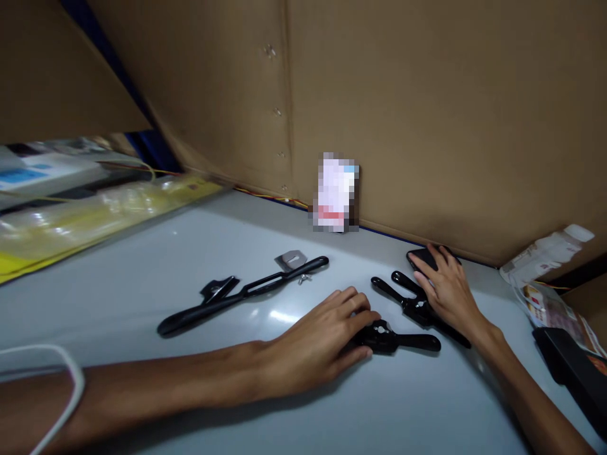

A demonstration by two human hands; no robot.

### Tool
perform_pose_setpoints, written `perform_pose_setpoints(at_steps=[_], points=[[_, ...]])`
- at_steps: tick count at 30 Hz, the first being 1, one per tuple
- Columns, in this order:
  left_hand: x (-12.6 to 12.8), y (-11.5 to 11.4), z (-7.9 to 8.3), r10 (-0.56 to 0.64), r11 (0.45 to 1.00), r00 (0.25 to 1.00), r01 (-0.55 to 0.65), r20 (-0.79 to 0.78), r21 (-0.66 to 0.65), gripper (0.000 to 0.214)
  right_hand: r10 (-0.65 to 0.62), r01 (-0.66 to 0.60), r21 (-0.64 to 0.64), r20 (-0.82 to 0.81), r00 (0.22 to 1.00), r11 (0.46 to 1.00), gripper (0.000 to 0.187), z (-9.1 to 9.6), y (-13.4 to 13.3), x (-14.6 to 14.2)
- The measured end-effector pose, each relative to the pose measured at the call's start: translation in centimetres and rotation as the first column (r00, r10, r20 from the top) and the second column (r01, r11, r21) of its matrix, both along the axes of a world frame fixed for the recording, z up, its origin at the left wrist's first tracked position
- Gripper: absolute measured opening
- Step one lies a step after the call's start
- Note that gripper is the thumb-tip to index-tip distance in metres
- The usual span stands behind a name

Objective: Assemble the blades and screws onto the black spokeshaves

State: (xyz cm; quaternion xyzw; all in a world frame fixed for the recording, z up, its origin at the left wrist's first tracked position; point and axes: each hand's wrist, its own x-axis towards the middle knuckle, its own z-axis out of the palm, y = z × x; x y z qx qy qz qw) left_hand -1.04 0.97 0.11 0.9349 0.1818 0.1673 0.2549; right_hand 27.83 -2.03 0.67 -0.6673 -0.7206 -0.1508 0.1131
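My left hand (317,338) lies on the grey table (142,265), its fingers curled over one end of a short black bracket arm (403,341). My right hand (446,287) rests flat, fingers stretched out, on a forked black bracket (403,297), with the fingertips on a small black pad (422,256) by the cardboard wall. Farther left lies a long black slotted arm (237,297) with a black clip (218,287) beside it. A small grey metal plate (290,259) and a wing screw (306,277) sit near its far end.
A brown cardboard wall (427,114) closes off the back and left. A yellow plastic-wrapped pack (85,218) lies at the left edge, a white cable (66,379) crosses my left forearm, and a black box (573,366) with printed leaflets (545,297) sits at the right.
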Motion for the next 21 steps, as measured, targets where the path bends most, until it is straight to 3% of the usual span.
perform_pose_setpoints(at_steps=[11,21], points=[[0.1,-0.1,0.5,-0.011,1.0,1.0,0.011,-0.027,0.012,0.035,0.068,-0.065,-0.086,0.032,0.997,0.994,0.039,0.5,-1.2,1.0],[0.1,-0.1,0.5,-0.002,1.0,0.999,0.002,-0.04,-0.002,0.035,-0.069,0.066,-0.06,-0.048,0.996,0.996,0.045,1.2,-3.3,4.3]])
